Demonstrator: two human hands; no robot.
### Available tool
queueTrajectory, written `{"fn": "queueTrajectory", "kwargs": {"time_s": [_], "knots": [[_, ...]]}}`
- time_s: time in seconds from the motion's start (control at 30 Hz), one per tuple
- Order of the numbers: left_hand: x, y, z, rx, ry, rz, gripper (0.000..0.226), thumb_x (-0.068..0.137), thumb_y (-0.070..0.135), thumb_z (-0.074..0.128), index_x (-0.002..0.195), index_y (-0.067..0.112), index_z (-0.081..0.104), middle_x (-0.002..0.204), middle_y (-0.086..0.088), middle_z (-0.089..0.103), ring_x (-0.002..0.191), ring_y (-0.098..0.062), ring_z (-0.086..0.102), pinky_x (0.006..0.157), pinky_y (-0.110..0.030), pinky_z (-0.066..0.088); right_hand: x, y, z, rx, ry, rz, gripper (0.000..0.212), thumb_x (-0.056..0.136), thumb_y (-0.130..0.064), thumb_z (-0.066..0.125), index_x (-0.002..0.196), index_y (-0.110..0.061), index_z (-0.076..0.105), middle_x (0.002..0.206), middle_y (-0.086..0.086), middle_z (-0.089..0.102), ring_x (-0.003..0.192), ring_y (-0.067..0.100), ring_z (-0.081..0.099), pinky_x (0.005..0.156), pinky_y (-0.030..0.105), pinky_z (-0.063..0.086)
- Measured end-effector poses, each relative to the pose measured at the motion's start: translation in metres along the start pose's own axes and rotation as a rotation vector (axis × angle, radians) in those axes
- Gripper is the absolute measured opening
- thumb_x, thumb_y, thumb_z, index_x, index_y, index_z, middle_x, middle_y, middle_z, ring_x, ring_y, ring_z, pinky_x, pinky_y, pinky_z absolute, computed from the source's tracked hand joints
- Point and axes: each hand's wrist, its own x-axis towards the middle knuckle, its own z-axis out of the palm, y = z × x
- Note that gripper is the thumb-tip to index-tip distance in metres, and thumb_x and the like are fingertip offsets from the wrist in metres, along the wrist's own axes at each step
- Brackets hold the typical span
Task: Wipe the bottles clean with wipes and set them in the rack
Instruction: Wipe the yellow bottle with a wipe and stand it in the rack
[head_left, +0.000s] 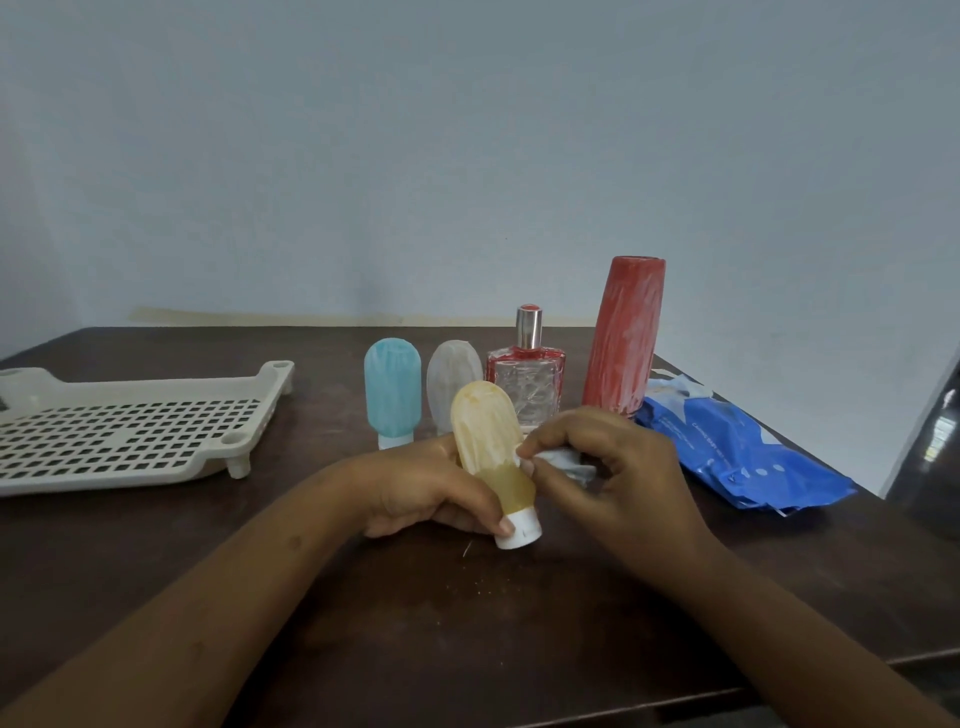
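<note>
A person's left hand curls its fingers round a yellow bottle, held cap-down just above a dark desk. The right hand pinches a crumpled wipe against the bottle's side. A slatted rack lies far left; four more bottles stand behind.

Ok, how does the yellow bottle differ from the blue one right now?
The yellow bottle is tilted in the left hand, a wipe in the right hand against it; the blue bottle stands cap down on the table. The yellow bottle's lower half looks clear; the blue bottle is smeared all over. Both are rounded, white-capped.
</note>
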Motion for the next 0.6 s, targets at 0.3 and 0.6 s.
{"fn": "queueTrajectory", "kwargs": {"time_s": [0.3,0.6], "knots": [[-0.0006,0.001,0.002,0.033,0.005,-0.002,0.044,0.079,-0.013,0.063,0.107,0.02,0.057,0.094,0.003,0.071,0.086,-0.007,0.07,0.073,-0.018,0.055,0.0022,0.0015,0.0016,-0.003,0.022,0.054,0.012,0.079,-0.012,0.069,0.087,-0.02,0.071,0.086,-0.013,0.066,0.082,0.003,0.062,0.067,0.016,0.048],[0.0002,0.0009,0.0031,0.032,0.004,-0.008,0.047,0.079,-0.012,0.064,0.107,0.025,0.056,0.097,0.003,0.071,0.087,-0.007,0.069,0.073,-0.018,0.054,0.0063,0.0041,0.0019,-0.016,0.072,0.097,0.015,0.077,-0.007,0.07,0.085,-0.02,0.072,0.083,-0.013,0.066,0.08,0.001,0.061,0.066,0.011,0.046]]}}
